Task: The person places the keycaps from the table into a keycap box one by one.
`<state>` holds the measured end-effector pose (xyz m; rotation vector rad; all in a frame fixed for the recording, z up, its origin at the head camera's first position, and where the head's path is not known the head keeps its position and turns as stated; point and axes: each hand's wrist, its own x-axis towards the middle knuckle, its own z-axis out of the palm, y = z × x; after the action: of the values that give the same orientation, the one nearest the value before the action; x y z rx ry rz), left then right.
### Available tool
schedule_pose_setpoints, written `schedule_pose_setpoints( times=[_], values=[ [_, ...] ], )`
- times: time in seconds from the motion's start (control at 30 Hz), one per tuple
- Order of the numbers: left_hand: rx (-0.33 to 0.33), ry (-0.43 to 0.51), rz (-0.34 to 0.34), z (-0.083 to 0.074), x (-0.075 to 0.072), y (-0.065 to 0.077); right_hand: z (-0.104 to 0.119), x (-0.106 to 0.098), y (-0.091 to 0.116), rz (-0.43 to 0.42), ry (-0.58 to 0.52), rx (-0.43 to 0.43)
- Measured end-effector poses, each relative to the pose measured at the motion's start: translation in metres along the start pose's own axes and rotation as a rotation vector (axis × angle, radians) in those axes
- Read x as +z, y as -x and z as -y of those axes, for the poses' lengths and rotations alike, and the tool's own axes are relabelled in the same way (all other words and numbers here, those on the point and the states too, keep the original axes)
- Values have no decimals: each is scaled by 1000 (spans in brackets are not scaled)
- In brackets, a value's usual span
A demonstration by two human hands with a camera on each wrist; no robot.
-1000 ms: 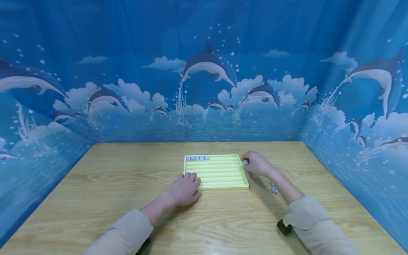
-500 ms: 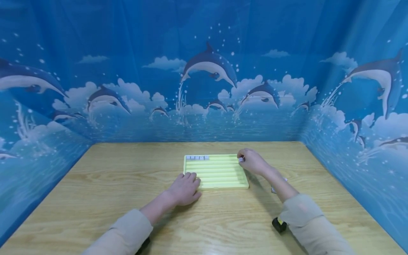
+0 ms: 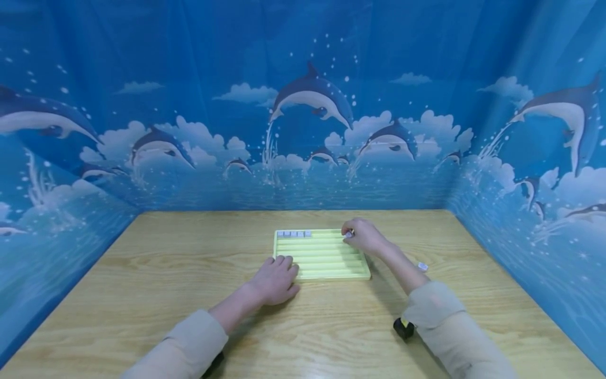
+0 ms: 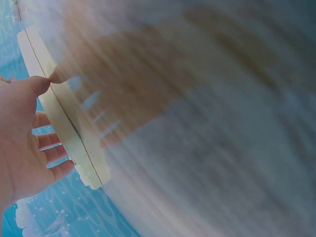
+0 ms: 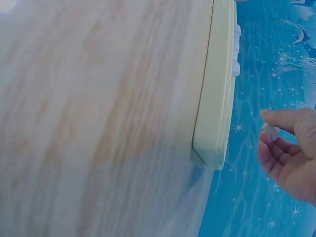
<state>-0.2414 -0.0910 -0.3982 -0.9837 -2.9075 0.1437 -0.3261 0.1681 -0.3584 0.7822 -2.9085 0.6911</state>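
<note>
A pale yellow-green ridged tray (image 3: 331,258) lies on the table. Several small white blocks (image 3: 293,233) stand side by side in its far row, at the left end. Over the front left corner of the tray, my left hand (image 3: 274,281) rests with fingers spread; in the left wrist view its thumb (image 4: 37,85) touches the near side of the tray. My right hand (image 3: 366,237) is above the far right part of the tray and pinches a small white block (image 5: 269,131) between thumb and fingers. The markings on that block are too small to read.
On the wooden table (image 3: 142,273), right of my right forearm, lies a small white piece (image 3: 423,267). A black device (image 3: 404,329) is by my right sleeve. A blue dolphin-print curtain (image 3: 303,173) closes off the back and sides.
My right hand has moved left from beside the tray to over it, carrying the small white block. The loose piece on the table now shows past my forearm. My left hand stays put.
</note>
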Motion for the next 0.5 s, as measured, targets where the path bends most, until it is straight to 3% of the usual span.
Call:
schedule_pose_setpoints(
  times=[0.27,0.5],
  values=[
    [-1,-2,9,0,0,-1,0,5,-10,-3,-19,29],
    [7,4,-3,0,1,0,3,10,-17,-38,7,2]
  ],
)
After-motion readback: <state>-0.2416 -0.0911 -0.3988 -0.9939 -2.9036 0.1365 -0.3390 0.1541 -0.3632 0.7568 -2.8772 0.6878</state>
